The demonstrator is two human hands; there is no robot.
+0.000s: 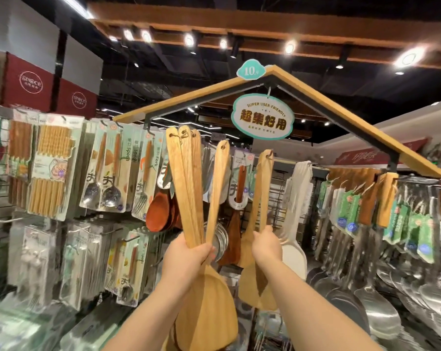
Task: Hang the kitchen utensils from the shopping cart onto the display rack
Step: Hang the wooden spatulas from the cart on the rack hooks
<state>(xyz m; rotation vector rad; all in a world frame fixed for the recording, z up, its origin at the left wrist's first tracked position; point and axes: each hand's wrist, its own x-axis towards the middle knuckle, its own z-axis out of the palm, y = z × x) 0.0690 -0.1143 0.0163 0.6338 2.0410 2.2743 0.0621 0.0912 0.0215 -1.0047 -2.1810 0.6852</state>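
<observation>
While handle-up, wooden spatulas (186,188) before dark hanging spoons (160,209).

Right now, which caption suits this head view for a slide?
Left hand grips wooden spatulas; right hand holds two other spatulas at the display rack.

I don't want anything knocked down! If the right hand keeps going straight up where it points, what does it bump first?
Probably the rack hook at the top of the wooden spatulas it grips, above the right hand; depth is unclear.
</observation>
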